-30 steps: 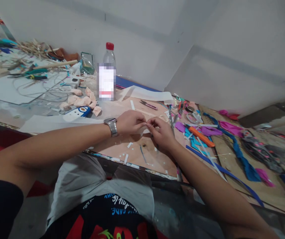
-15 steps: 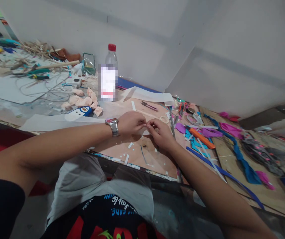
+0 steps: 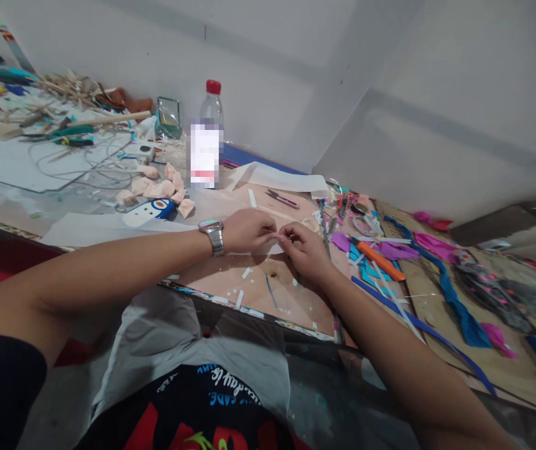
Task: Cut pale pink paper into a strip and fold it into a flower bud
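Note:
My left hand (image 3: 252, 230), with a metal watch (image 3: 212, 236) on its wrist, and my right hand (image 3: 303, 247) meet fingertip to fingertip above the table. Both are closed in a pinch. What lies between the fingertips is too small to make out. White paper (image 3: 174, 228) lies beneath and behind the left wrist. On the tabletop (image 3: 230, 275) just below the hands are short white strips (image 3: 240, 299), tiny white scraps and a thin dark strip (image 3: 272, 290). Small thread snips (image 3: 283, 199) rest beyond the fingers.
A red-capped bottle (image 3: 213, 103) stands at the back, by crumpled peach pieces (image 3: 160, 189) and a blue-and-white object (image 3: 150, 211). Pliers (image 3: 74, 133) and sticks (image 3: 75, 90) crowd the left. At right lie an orange cutter (image 3: 380, 261), blue strips (image 3: 422, 322) and coloured scraps.
The hands hold nearly the same pose, fingertips still together. The view has shifted very slightly, and nothing on the table has visibly moved.

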